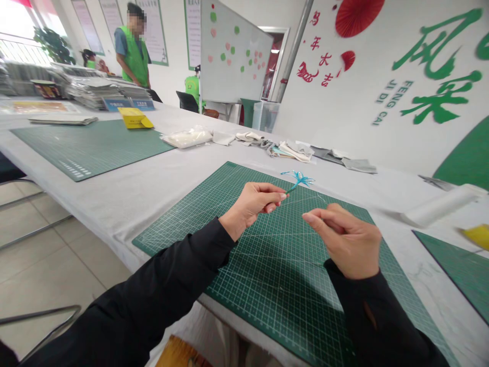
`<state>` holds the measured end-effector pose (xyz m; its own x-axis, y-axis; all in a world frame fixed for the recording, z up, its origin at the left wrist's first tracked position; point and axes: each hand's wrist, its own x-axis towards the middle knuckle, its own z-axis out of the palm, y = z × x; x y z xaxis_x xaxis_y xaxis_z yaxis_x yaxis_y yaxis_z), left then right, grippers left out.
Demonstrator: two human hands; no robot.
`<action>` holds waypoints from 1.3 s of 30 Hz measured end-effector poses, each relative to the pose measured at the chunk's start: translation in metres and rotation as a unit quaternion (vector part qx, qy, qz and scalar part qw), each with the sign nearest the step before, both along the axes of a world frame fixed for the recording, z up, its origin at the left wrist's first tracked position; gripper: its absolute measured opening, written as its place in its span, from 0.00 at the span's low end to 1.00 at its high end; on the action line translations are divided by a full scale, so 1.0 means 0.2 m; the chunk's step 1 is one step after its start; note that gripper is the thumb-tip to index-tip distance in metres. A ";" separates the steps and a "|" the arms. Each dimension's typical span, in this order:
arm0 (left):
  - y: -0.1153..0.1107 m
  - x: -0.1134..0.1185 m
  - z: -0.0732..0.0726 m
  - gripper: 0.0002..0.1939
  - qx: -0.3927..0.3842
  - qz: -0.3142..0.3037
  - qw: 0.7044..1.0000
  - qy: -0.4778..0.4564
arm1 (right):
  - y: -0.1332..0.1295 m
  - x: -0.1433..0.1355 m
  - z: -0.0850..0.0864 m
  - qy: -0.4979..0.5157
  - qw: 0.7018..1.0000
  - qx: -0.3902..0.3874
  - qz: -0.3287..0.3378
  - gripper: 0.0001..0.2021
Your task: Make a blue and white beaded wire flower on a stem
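A small blue artificial flower [301, 178] with thin, spreading petals and pale beads sits atop a short green stem. Thumb and fingertips of my left hand [252, 204] pinch that stem, so the bloom points up and away to the right. To its right, my right hand [347, 237] hovers over the mat with curled fingers and the thumb against them. Whatever it may hold is too small or hidden to make out. Below both hands lies a green gridded cutting mat [275, 270], dark with the shadow of my arms.
A white-covered table [114, 199] bears another green mat [95, 148], a yellow packet [135, 118], a plastic bag [189, 136] and folded cloths [292, 151]. At right are a white roll [439, 206] and a third mat [454, 265]. A person in a green vest [134, 56] stands beyond.
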<state>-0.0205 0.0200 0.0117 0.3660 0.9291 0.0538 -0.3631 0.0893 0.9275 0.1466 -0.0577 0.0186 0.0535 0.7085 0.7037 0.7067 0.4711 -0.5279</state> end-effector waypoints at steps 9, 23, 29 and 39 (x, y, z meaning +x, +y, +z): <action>0.00 0.00 0.00 0.04 0.001 -0.010 1.000 -0.012 | 0.00 0.00 0.00 -0.020 1.000 -0.001 0.014 0.07; 0.00 0.00 0.00 0.03 -0.008 0.002 1.000 -0.009 | 0.01 0.00 -0.01 -0.017 1.000 0.002 0.011 0.07; -0.01 0.00 -0.01 0.03 0.011 0.011 1.000 0.017 | 0.00 0.00 -0.01 -0.020 1.000 0.004 0.001 0.07; 0.01 0.02 -0.06 0.03 0.147 0.053 0.959 0.235 | 0.04 0.08 -0.04 -0.233 0.960 0.152 -0.015 0.04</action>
